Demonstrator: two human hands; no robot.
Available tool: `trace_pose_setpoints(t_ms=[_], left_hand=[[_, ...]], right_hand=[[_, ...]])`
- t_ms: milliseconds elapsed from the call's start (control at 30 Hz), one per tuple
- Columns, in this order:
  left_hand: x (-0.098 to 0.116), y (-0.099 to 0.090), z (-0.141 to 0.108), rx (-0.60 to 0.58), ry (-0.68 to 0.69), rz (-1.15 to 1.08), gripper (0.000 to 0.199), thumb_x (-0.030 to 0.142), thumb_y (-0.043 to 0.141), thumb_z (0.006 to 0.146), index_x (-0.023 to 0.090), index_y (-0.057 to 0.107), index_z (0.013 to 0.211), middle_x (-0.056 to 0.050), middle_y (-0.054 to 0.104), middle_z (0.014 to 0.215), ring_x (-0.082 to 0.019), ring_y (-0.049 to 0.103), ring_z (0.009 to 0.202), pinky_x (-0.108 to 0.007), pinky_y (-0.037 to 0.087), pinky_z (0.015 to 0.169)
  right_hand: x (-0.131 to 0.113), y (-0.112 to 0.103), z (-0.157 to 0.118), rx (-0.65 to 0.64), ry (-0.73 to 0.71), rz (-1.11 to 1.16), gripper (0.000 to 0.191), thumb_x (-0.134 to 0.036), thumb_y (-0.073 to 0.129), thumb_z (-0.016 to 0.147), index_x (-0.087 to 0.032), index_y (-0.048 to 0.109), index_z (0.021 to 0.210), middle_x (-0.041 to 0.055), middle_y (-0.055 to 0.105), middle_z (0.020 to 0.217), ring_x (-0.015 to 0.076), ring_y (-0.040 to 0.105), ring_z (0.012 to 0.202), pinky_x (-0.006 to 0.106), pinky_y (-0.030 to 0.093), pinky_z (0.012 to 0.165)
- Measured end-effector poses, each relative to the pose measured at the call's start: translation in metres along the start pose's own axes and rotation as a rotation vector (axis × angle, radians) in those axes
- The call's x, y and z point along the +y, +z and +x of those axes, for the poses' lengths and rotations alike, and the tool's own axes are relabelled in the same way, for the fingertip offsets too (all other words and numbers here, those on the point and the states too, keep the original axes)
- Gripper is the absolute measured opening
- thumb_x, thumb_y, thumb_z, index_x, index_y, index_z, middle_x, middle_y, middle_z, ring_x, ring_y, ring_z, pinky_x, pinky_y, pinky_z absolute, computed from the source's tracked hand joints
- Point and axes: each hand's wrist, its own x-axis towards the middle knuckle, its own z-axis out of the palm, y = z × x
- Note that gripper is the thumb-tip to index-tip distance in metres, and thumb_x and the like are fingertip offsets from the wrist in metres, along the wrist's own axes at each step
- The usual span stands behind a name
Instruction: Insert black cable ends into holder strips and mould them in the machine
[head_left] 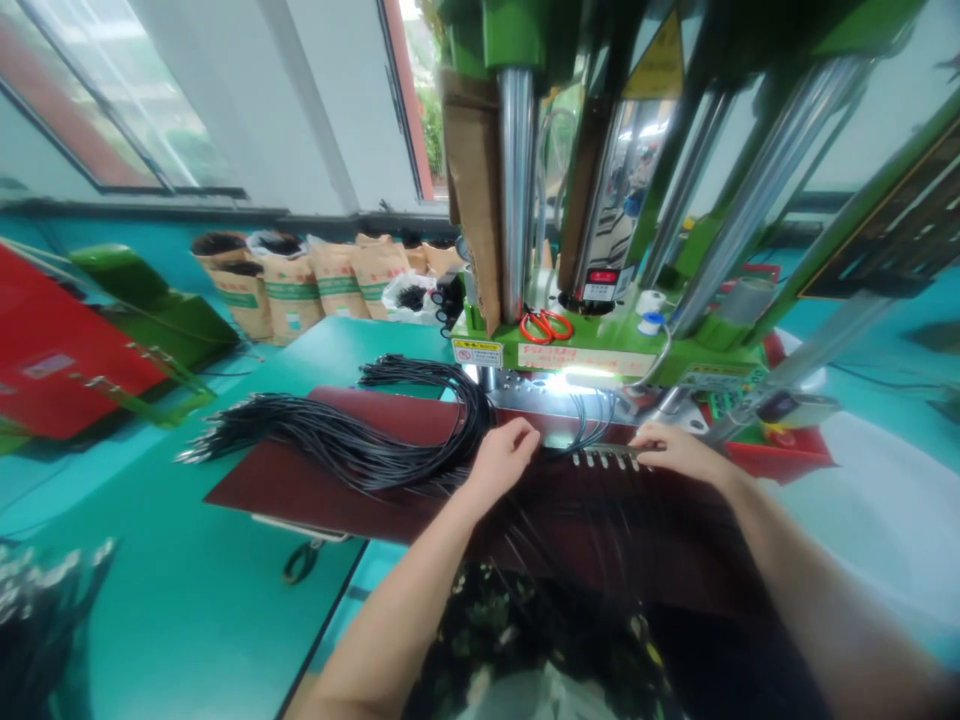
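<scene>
A thin metal strip (606, 450) lies in front of the lit opening of a green press (637, 350), with several pale connector ends along its front edge. My right hand (679, 452) pinches the strip's right end. Closed fingers of my left hand (508, 452) are near the strip's left end, beside the black cables; what they hold is hidden. A thick bundle of black cables (375, 445) with metal tips stretches left from my left hand across a dark red board (300, 500). A few thin cables (589, 420) loop up behind the strip.
Orange-handled scissors (546, 325) hang on the press front. A black tape ring (300, 563) is near the board's lower edge on the green table (187, 580). More metal-tipped cables (45, 610) are at lower left. Paper sacks (292, 290) line the wall; a red bin (784, 460) is right.
</scene>
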Motion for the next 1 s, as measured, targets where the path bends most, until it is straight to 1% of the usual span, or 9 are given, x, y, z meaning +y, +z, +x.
trace_pose_setpoints(t_ms=[100, 200, 267, 333, 500, 833, 1000], left_hand=[[-0.007, 0.005, 0.024, -0.013, 0.007, 0.123, 0.023, 0.031, 0.041, 0.082, 0.019, 0.052, 0.066, 0.003, 0.053, 0.055, -0.011, 0.048, 0.055, -0.021, 0.034, 0.058], [-0.016, 0.012, 0.043, -0.068, 0.023, 0.217, 0.02, 0.029, 0.043, 0.08, 0.019, 0.051, 0.064, 0.003, 0.054, 0.058, -0.012, 0.05, 0.058, -0.022, 0.034, 0.06], [-0.024, 0.017, 0.049, -0.096, 0.021, 0.234, 0.019, 0.028, 0.045, 0.079, 0.019, 0.051, 0.063, 0.002, 0.055, 0.058, -0.012, 0.05, 0.058, -0.023, 0.034, 0.059], [-0.032, 0.02, 0.05, -0.111, 0.014, 0.237, 0.02, 0.027, 0.044, 0.079, 0.019, 0.051, 0.062, 0.002, 0.055, 0.057, -0.012, 0.051, 0.058, -0.023, 0.034, 0.059], [-0.041, 0.019, 0.047, -0.143, 0.01, 0.235, 0.021, 0.029, 0.042, 0.081, 0.019, 0.053, 0.066, 0.002, 0.057, 0.06, -0.012, 0.052, 0.06, -0.023, 0.035, 0.06], [-0.04, 0.018, 0.044, -0.149, 0.011, 0.236, 0.02, 0.03, 0.043, 0.081, 0.019, 0.056, 0.069, 0.002, 0.058, 0.063, -0.013, 0.052, 0.063, -0.023, 0.036, 0.061], [-0.04, 0.017, 0.044, -0.147, 0.009, 0.227, 0.02, 0.029, 0.044, 0.08, 0.019, 0.057, 0.07, 0.001, 0.059, 0.065, -0.013, 0.053, 0.064, -0.023, 0.036, 0.061]], right_hand=[[0.006, 0.006, -0.004, 0.081, 0.074, 0.063, 0.023, -0.034, 0.057, 0.069, -0.019, 0.069, 0.08, 0.0046, 0.066, 0.083, 0.0213, 0.06, 0.078, 0.033, 0.046, 0.074], [0.014, 0.011, -0.007, 0.215, 0.119, 0.071, 0.029, -0.038, 0.051, 0.073, -0.018, 0.068, 0.086, 0.0069, 0.068, 0.092, 0.0239, 0.061, 0.085, 0.037, 0.045, 0.081], [0.018, 0.016, -0.009, 0.285, 0.128, 0.078, 0.03, -0.039, 0.049, 0.075, -0.019, 0.068, 0.088, 0.0069, 0.068, 0.097, 0.0242, 0.061, 0.091, 0.037, 0.044, 0.085], [0.022, 0.019, -0.009, 0.323, 0.126, 0.08, 0.028, -0.037, 0.048, 0.076, -0.02, 0.067, 0.086, 0.0062, 0.068, 0.096, 0.0238, 0.061, 0.092, 0.037, 0.044, 0.085], [0.023, 0.024, -0.008, 0.346, 0.1, 0.067, 0.024, -0.035, 0.049, 0.077, -0.02, 0.067, 0.082, 0.0047, 0.069, 0.092, 0.0229, 0.062, 0.09, 0.036, 0.044, 0.085], [0.024, 0.025, -0.01, 0.369, 0.065, 0.015, 0.024, -0.034, 0.047, 0.08, -0.021, 0.067, 0.082, 0.0045, 0.068, 0.093, 0.022, 0.061, 0.091, 0.036, 0.044, 0.086], [0.022, 0.025, -0.011, 0.378, 0.056, -0.03, 0.025, -0.033, 0.045, 0.08, -0.02, 0.066, 0.082, 0.0049, 0.069, 0.092, 0.0218, 0.062, 0.089, 0.035, 0.046, 0.083]])
